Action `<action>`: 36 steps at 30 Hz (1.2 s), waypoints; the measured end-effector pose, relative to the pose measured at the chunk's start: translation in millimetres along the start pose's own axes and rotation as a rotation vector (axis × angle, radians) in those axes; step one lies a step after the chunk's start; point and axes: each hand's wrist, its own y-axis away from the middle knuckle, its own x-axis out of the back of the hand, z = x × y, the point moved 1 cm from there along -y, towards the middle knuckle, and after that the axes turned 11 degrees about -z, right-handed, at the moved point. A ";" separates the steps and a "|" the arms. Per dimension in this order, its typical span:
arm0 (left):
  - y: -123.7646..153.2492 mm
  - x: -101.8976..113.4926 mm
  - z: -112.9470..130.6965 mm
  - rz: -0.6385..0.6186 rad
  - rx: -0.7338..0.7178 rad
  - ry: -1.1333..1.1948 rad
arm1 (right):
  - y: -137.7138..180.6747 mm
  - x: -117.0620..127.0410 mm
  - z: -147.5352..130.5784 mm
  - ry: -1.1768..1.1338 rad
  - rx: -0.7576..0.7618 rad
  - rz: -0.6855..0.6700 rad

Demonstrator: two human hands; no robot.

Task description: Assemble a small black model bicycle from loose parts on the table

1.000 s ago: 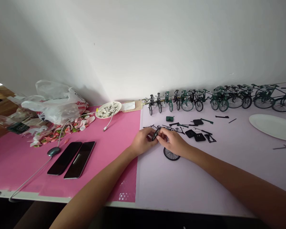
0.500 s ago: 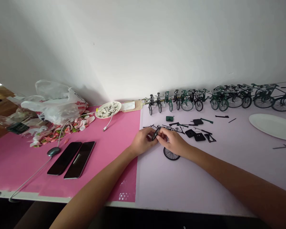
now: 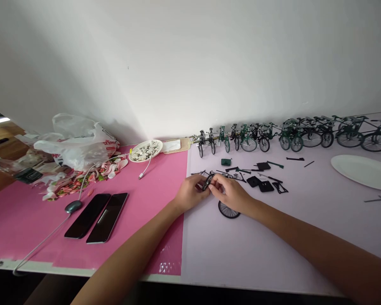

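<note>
Head view is tipped slightly against half a second ago, so that the table (image 3: pixel 241 262) and everything on it are seen a little lower; the held wheel (image 3: pixel 207 182) is kept in nearly the same place between the hands, and the parts on the table are left where they lay. Both forearms are stretched in over the table's near edge, the left slanted up to the right, the right slanted up to the left, and the hands are brought together near the seam where the pink and pale covers meet. By the left hand (image 3: pixel 191 192) the held wheel is pinched, tilted, between thumb and curled fingers. The fingers of the right hand (image 3: pixel 231 194) are bent, with thumb and fingertips gathered close at the wheel's right side; whether it is pinched by them or only touched cannot be told. A loose wheel (image 3: pixel 228 211) is laid flat on the near side of the right hand and partly covered by it. Beyond the hands, black parts (image 3: pixel 266 186) are scattered, and a green piece (image 3: pixel 226 162) is set closer to the far edge, along which bicycles (image 3: pixel 248 145) are lined up toward the far right corner. By the right edge a white plate (image 3: pixel 362 173) is seen
</note>
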 end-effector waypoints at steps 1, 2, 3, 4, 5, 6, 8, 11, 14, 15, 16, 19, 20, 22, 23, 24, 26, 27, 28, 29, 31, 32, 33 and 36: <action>0.0 0.2 0.3 0.003 -0.006 -0.002 | -0.1 0.2 -0.4 0.002 0.001 0.000; 0.0 0.5 0.8 0.007 -0.012 -0.003 | -0.2 0.3 -0.7 0.003 0.003 0.000; 0.0 0.8 1.5 0.009 -0.017 -0.006 | -0.3 0.4 -1.0 0.003 0.006 0.000; 0.1 1.0 2.3 0.011 -0.020 -0.009 | -0.4 0.4 -1.1 0.002 0.008 0.000; 0.2 1.2 3.0 0.011 -0.022 -0.014 | -0.5 0.3 -1.2 0.001 0.009 0.002; 0.4 1.3 3.5 0.012 -0.024 -0.019 | -0.5 0.1 -1.3 0.000 0.009 0.005; 1.0 1.2 4.2 0.016 -0.033 -0.030 | -0.4 -0.2 -1.2 0.000 0.011 0.013; 2.0 0.4 4.5 0.034 -0.059 -0.047 | -0.2 -0.7 -1.0 -0.003 0.019 0.021; 2.8 -0.5 5.0 0.051 -0.083 -0.065 | -0.4 -0.8 -1.0 -0.007 0.031 0.033; 3.1 -0.8 5.2 0.058 -0.089 -0.067 | -0.6 -0.9 -1.1 -0.008 0.037 0.041; 3.3 -0.9 5.5 0.068 -0.093 -0.067 | -0.7 -1.0 -1.3 -0.007 0.043 0.051; 4.2 -1.1 5.9 0.111 -0.091 -0.053 | -1.0 -1.5 -1.8 -0.001 0.058 0.089; 4.4 -1.2 6.0 0.124 -0.090 -0.049 | -1.0 -1.8 -2.0 0.002 0.060 0.101; 4.8 -1.3 5.8 0.143 -0.092 -0.046 | -1.1 -2.3 -2.1 0.004 0.061 0.115; 4.9 -1.4 5.6 0.148 -0.095 -0.048 | -1.1 -2.5 -2.0 0.005 0.061 0.120; 4.9 -1.5 5.2 0.152 -0.097 -0.051 | -1.1 -2.8 -1.9 0.006 0.062 0.124; 4.7 -1.7 4.2 0.156 -0.101 -0.057 | -1.1 -3.2 -1.5 0.011 0.068 0.132; 4.6 -1.8 3.6 0.157 -0.104 -0.059 | -1.2 -3.5 -1.2 0.015 0.074 0.137; 4.5 -1.9 3.1 0.157 -0.107 -0.060 | -1.2 -3.7 -1.0 0.021 0.081 0.144; 4.5 -1.9 2.6 0.158 -0.110 -0.060 | -1.3 -4.0 -0.8 0.028 0.088 0.151; 4.5 -1.9 1.9 0.159 -0.113 -0.060 | -1.4 -4.5 -0.5 0.041 0.099 0.167; 4.5 -1.9 1.6 0.160 -0.113 -0.060 | -1.5 -4.7 -0.4 0.046 0.100 0.174; 4.6 -1.9 1.3 0.162 -0.114 -0.061 | -1.7 -4.9 -0.3 0.047 0.100 0.180; 4.9 -1.8 0.6 0.165 -0.119 -0.055 | -2.0 -5.2 -0.8 0.037 0.108 0.193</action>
